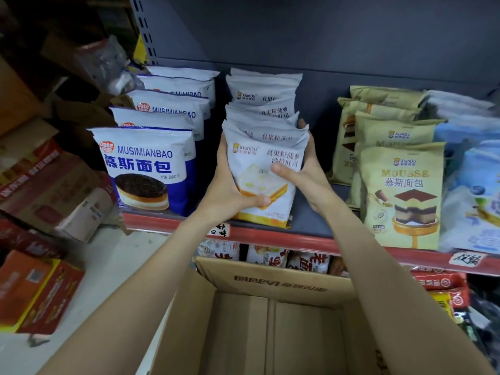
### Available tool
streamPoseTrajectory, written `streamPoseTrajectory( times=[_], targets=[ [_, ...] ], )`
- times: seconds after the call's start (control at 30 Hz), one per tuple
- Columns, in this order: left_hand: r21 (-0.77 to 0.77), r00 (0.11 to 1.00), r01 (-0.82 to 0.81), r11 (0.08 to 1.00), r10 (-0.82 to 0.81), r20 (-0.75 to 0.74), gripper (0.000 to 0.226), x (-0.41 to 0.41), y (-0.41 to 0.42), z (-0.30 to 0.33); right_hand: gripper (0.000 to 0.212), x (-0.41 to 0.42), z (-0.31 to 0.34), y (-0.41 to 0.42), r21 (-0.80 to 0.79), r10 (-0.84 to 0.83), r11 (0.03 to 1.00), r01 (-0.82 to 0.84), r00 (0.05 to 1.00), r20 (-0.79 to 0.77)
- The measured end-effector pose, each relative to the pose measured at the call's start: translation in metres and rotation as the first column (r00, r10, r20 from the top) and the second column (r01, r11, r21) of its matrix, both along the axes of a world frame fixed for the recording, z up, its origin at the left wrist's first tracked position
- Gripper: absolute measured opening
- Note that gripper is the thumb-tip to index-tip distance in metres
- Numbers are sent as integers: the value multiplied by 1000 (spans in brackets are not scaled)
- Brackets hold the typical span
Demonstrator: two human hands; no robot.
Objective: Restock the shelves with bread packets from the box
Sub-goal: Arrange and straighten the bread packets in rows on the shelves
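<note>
- Here, the left hand and right hand both grip the front white packet on the shelf.
- Five blue packets stand left.
- One open box sits below.

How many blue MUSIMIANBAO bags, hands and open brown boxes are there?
Blue MUSIMIANBAO bags: 5
Hands: 2, the left hand and right hand, both holding the white bread packet
Open brown box: 1
Total: 8

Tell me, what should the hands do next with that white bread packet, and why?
Probably let go. Both the left hand and right hand grip the white bread packet, which already stands on the shelf in front of its matching row. The box below looks empty.
</note>
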State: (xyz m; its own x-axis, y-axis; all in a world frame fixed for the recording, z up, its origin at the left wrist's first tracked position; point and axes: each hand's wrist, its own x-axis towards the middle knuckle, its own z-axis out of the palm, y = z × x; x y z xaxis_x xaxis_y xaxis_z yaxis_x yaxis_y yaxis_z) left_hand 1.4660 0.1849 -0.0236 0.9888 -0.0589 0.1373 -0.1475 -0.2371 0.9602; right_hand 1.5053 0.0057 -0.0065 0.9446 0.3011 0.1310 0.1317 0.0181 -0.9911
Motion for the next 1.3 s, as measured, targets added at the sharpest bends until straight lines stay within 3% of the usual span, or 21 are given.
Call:
streamPoseTrajectory(
  times=[0.27,0.43,0.6,0.8,1.0,1.17,1.3],
  targets=[
    [4,998,-49,999,49,43,145,27,0,4,114,24,-5,15,-76,-156,984,160,986,51],
    [-30,998,-26,999,24,-60,149,38,4,-3,73,23,-8,16,-83,-86,993,89,996,37],
    [-75,988,12,997,-24,-152,142,54,12,10,73,32,-3,9,-80,8,997,-7,1000,15],
    [-152,999,-4,988,-3,-50,124,60,2,13,75,32,-5,4,-27,-21,999,22,1000,8],
    [-44,986,-166,985,167,8,130,56,0,10,97,35,-3,14,-91,-87,992,92,995,54],
    [64,984,-157,985,151,89,142,34,-5,4,94,4,-11,2,-192,-91,976,103,993,71],
    [274,987,-135,952,105,120,141,14,0,-1,84,-5,-8,-2,-177,-198,953,248,945,262]
  ],
)
